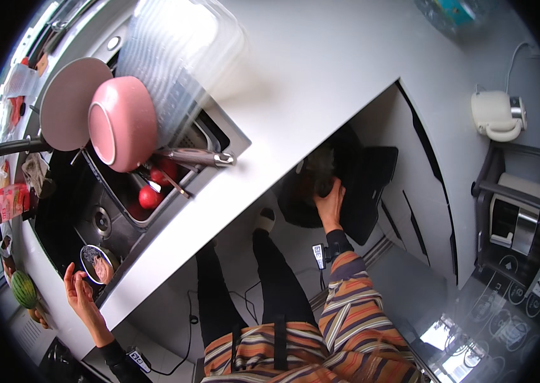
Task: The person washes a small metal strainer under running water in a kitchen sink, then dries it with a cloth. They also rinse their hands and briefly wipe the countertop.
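My left hand [78,289] is raised at the front edge of the black sink [66,201], fingers apart and holding nothing. Just beyond it, a small bowl [99,264] with a pale rim sits in the sink, with a pinkish mass and dark speckled matter inside. Below the counter edge, my right hand [329,203] reaches down into a black bin [298,206] whose black lid [370,186] stands open. Something translucent, perhaps a bag [321,163], shows beyond the fingers. Shadow hides the fingertips, so I cannot tell whether they grip anything.
Over the sink basket lean a pink bowl [124,124], a round grey pan or lid [76,103] and a clear plastic container [179,52]. Red round produce [150,197] lies beneath. A black faucet [11,146] arches at left, near a watermelon [23,289]. A cream kettle [494,115] stands right.
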Demonstrator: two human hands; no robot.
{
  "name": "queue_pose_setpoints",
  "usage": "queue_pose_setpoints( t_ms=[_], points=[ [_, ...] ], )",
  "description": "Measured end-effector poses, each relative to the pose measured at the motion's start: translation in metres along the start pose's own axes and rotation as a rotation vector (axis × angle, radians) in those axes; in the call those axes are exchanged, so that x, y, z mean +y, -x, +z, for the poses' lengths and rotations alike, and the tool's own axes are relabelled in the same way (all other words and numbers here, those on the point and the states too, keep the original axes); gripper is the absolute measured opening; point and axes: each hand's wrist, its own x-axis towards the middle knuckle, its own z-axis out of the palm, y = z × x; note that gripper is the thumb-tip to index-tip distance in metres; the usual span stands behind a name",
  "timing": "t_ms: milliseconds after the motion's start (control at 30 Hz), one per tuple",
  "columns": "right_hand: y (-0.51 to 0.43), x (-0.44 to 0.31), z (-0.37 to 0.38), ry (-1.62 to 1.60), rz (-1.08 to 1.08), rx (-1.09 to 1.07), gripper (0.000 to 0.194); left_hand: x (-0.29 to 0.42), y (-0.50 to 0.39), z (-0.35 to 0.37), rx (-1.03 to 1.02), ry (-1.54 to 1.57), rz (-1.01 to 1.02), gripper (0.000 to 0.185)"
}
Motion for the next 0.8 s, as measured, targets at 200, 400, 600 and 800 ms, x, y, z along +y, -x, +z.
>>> queue_pose_setpoints(
  t_ms=[200,400,600,800],
  points=[
    [0.011,0.014,0.002,0.172,-0.130,-0.146,0.074,-0.002,0.005,0.017,-0.033,0.003,-0.032,0.042],
    [0.014,0.036,0.020,0.070,0.159,-0.231,0.071,0.005,0.016,0.017,-0.058,-0.033,-0.012,0.039],
    [0.022,0.058,0.030,-0.040,0.209,-0.302,0.077,0.003,0.016,0.018,-0.054,-0.082,-0.003,0.036],
    [0.020,0.024,0.011,-0.199,0.236,0.026,0.061,0.007,0.013,0.020,-0.095,-0.047,-0.024,0.033]
  ],
)
